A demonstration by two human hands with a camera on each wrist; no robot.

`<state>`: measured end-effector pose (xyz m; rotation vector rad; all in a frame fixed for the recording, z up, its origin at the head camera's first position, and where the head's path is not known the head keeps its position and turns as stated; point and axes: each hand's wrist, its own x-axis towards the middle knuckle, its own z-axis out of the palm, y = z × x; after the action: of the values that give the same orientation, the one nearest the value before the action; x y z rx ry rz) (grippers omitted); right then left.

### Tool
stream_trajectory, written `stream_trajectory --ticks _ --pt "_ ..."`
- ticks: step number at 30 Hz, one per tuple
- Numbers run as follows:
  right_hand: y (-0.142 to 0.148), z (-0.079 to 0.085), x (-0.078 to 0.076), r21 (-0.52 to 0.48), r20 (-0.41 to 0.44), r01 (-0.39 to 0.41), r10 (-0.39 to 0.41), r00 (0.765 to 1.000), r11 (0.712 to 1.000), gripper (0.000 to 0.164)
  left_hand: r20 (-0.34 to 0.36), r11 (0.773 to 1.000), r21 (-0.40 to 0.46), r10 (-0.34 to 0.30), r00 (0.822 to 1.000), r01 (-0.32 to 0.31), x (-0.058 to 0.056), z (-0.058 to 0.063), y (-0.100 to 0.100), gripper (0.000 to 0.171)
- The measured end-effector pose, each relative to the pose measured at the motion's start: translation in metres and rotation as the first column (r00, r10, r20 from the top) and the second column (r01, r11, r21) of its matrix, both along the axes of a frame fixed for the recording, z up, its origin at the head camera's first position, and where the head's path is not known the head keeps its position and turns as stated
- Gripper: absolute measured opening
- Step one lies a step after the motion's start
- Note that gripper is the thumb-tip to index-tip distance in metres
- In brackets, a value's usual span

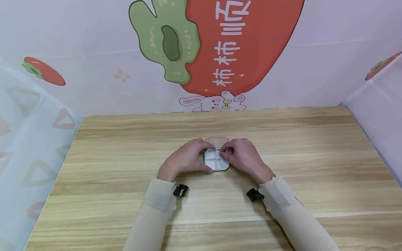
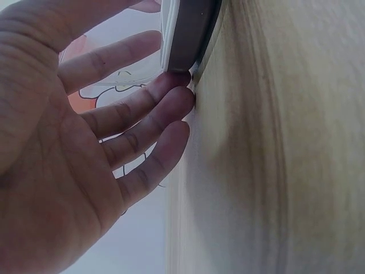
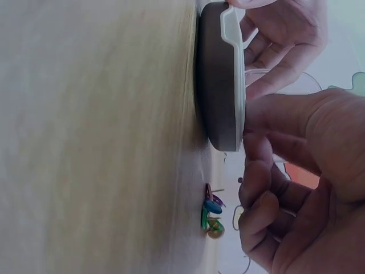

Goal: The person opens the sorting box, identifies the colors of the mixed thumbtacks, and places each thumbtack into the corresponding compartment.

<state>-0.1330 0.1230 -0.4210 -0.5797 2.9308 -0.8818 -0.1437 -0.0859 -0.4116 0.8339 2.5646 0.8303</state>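
A small flat box (image 1: pixel 211 164) with a white tray of several compartments sits on the table, its rounded lid (image 1: pixel 216 140) tipped back on the far side. In the wrist views the box shows a dark brown side wall. My left hand (image 1: pixel 186 158) holds it from the left, thumb at the near corner and index finger over the far edge; the other fingers (image 2: pixel 162 117) lie by its side. Thumb and index finger of my right hand (image 1: pixel 246 157) come together at the far right compartment. I cannot tell whether they pinch something.
In the right wrist view several small colored pins (image 3: pixel 213 210) with round heads lie on the table beyond the right hand. The wooden table (image 1: pixel 125 146) meets a printed cloth (image 1: pixel 103 76) at its back and sides. Black wrist cameras (image 1: pixel 180 190) sit on both cuffs.
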Motion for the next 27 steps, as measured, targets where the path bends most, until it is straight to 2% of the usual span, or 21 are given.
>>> stream_trajectory --ticks 5,12,16,22,27 --pt "0.002 0.006 0.002 -0.022 0.013 -0.005 0.005 1.0 1.0 0.004 -0.002 1.0 -0.001 0.003 1.0 -0.003 0.0 0.0 0.0 0.066" --pt "0.011 0.024 0.002 -0.021 0.052 -0.053 0.054 0.997 0.998 0.003 -0.004 0.999 -0.02 0.028 1.0 -0.028 0.001 0.001 -0.003 0.068" --pt "0.02 0.032 0.001 -0.027 0.052 -0.05 0.052 0.997 0.998 0.004 0.003 0.998 -0.029 0.047 0.999 -0.047 0.002 0.002 -0.006 0.069" --pt "0.031 0.034 -0.004 -0.018 0.027 -0.04 0.04 0.999 0.999 0.004 0.002 0.997 -0.035 0.07 0.998 -0.07 0.001 0.003 -0.009 0.068" --pt "0.038 0.033 -0.006 -0.012 0.051 -0.029 0.029 0.998 1.0 0.006 -0.004 0.997 -0.033 0.074 0.997 -0.074 0.0 0.003 -0.008 0.068"
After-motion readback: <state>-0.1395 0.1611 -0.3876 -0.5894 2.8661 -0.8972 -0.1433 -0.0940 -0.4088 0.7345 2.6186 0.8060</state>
